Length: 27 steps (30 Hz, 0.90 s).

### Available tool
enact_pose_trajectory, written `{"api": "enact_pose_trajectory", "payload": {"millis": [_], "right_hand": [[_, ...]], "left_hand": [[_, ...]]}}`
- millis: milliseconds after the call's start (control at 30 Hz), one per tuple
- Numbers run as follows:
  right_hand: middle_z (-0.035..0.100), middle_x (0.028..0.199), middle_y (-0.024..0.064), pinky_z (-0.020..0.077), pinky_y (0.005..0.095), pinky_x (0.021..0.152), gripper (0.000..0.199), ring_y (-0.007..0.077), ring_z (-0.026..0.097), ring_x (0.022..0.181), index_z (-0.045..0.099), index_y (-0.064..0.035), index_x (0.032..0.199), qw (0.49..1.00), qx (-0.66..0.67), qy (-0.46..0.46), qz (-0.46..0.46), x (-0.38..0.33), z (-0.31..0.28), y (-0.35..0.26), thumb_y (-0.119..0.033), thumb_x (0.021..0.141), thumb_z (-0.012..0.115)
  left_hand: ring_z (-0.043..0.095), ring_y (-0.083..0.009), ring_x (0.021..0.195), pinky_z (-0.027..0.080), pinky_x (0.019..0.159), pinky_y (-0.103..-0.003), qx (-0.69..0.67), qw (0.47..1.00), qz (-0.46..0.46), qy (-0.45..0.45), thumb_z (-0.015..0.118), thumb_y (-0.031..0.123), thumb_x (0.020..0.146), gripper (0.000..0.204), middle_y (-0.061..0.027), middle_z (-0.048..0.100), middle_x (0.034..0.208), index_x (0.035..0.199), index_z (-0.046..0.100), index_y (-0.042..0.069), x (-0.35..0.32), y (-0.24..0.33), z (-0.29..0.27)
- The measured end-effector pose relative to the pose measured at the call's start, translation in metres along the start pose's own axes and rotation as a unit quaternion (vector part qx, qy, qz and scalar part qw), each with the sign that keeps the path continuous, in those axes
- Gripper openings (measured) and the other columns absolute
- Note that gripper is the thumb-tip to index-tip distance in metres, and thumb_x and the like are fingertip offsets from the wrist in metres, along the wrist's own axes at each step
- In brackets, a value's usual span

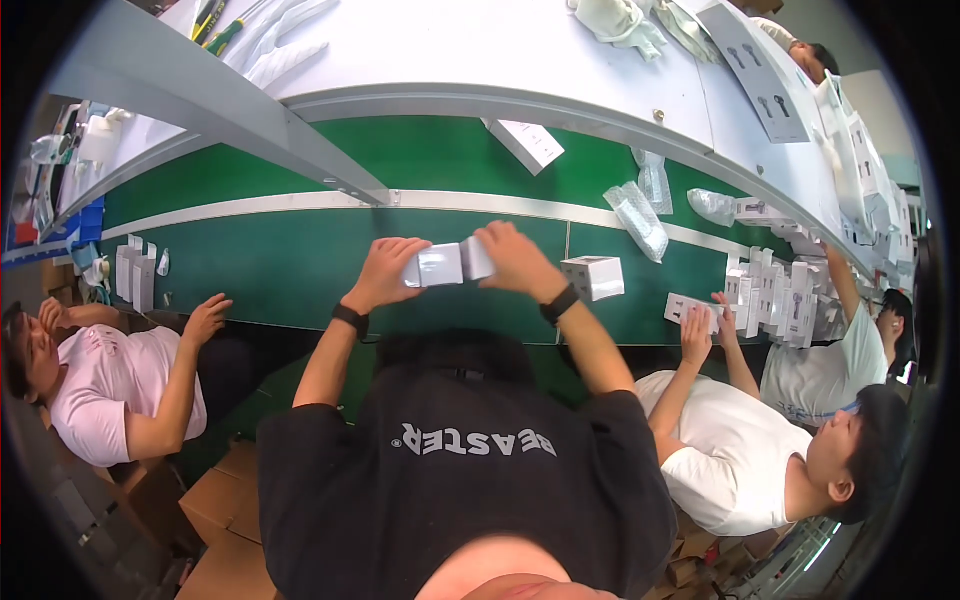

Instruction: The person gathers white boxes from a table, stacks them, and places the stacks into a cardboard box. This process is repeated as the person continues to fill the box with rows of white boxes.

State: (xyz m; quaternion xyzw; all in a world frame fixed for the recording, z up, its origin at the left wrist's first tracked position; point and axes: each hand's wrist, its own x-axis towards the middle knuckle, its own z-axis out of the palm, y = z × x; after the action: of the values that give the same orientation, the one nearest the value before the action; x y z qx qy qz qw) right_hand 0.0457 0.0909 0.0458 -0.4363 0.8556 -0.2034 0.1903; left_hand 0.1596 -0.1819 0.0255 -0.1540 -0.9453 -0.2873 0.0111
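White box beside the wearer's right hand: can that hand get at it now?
Likely yes: nothing visible stands between the right hand and the white box. That hand grips white packaging, though, so it would probably need to let go first.

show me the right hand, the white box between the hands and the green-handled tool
Right hand (517, 262), head view: back of hand
White box (440, 265), head view: shiny face
Green-handled tool (225, 38), head view: handle

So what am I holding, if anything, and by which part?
Your left hand grips a white box by its left end; your right hand, a neighbouring white piece by its right side. Whether they're joined is unclear.
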Motion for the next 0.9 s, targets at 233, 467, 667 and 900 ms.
{"api": "enact_pose_trajectory", "payload": {"millis": [233, 467, 667, 900], "right_hand": [[0.046, 0.143, 0.0224, 0.0403, 0.0485, 0.110, 0.117, 0.0411, 0.045, 0.133, 0.039, -0.0109, 0.150, 0.993, 0.001, 0.111, 0.034, -0.056, -0.024, 0.003, -0.034, 0.051, 0.097], [0.039, 0.148, 0.0229, 0.0485, 0.0496, 0.105, 0.127, 0.0455, 0.048, 0.131, 0.034, -0.0140, 0.150, 0.957, -0.086, 0.010, 0.278, -0.162, -0.009, 0.104, -0.014, 0.040, 0.099], [0.052, 0.133, 0.0229, 0.0489, 0.0473, 0.103, 0.076, 0.0434, 0.051, 0.127, 0.052, -0.0002, 0.130, 0.983, 0.001, 0.135, 0.127, -0.114, 0.003, 0.046, -0.009, 0.063, 0.087], [0.045, 0.140, 0.0223, 0.0564, 0.0483, 0.091, 0.089, 0.0442, 0.063, 0.107, 0.044, -0.0035, 0.136, 0.984, 0.041, 0.077, 0.153, -0.045, 0.031, -0.024, -0.010, 0.061, 0.091]], "left_hand": [[0.054, -0.0257, 0.124, 0.034, 0.111, -0.051, 0.052, 0.998, 0.017, 0.016, 0.086, 0.029, 0.063, 0.084, -0.0053, 0.060, 0.132, 0.139, 0.053, 0.014, -0.017, 0.007, -0.002], [0.050, -0.0290, 0.129, 0.034, 0.111, -0.060, 0.132, 0.988, -0.072, 0.045, 0.087, 0.036, 0.064, 0.088, -0.0062, 0.055, 0.135, 0.143, 0.051, 0.018, -0.019, 0.032, 0.012], [0.053, -0.0297, 0.123, 0.043, 0.103, -0.051, 0.036, 0.994, -0.068, 0.080, 0.089, 0.035, 0.063, 0.086, -0.0063, 0.057, 0.131, 0.139, 0.054, 0.017, -0.022, 0.022, 0.030], [0.054, -0.0285, 0.121, 0.044, 0.101, -0.044, 0.044, 0.997, -0.068, 0.019, 0.090, 0.029, 0.061, 0.083, -0.0047, 0.059, 0.130, 0.135, 0.056, 0.017, -0.043, -0.003, -0.004]]}}
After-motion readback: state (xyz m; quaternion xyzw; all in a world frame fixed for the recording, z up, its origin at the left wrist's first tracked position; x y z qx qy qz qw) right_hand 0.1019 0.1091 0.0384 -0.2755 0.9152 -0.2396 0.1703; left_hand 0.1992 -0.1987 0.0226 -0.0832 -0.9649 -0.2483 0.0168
